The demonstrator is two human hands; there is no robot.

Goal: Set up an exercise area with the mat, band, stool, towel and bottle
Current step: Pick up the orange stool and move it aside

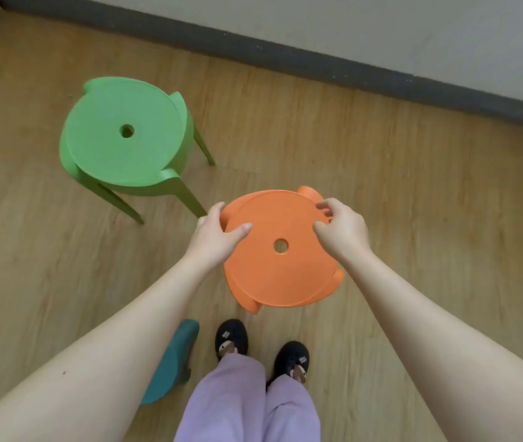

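An orange plastic stool [272,275] with a round seat and a centre hole is right in front of me, above my feet. My left hand [215,234] grips the seat's left rim, thumb on top. My right hand [339,224] holds the far right rim, fingers curled over the edge. The stool's legs are hidden under the seat, so I cannot tell whether it rests on the floor. No mat, band, towel or bottle is in view.
A green stool [119,138] of the same shape stands on the wooden floor to the upper left. Part of a teal stool [174,362] shows by my left leg. A grey skirting board [285,55] and wall run along the far side.
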